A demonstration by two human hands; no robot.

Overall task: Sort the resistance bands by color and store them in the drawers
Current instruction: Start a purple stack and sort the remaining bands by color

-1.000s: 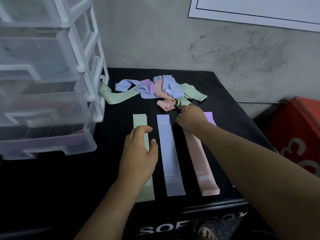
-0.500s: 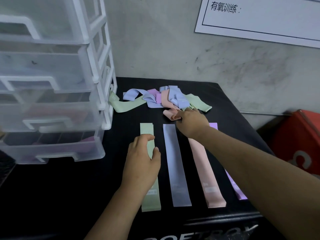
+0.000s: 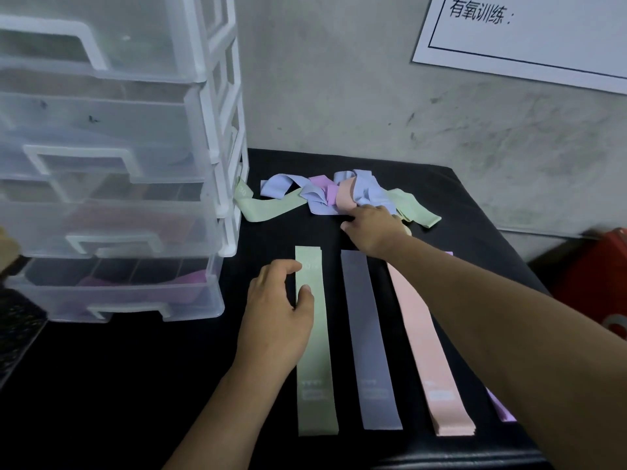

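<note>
Four flat bands lie side by side on the black table: green, blue, a pink stack and a purple one mostly hidden under my right arm. My left hand rests on the green band's upper left edge, thumb pressing on it. My right hand reaches into the tangled pile of blue, purple, pink and green bands and grips a pink band at the pile's near edge.
A clear plastic drawer unit stands at the left, its drawers closed; the bottom drawer holds purple bands. A loose green band touches its side. A red object sits beyond the table's right edge. The wall is close behind.
My right hand has moved forward from the pink stack's top end into the pile and now covers the curled pink band. My left hand stays on the green band. The view has tilted upward.
</note>
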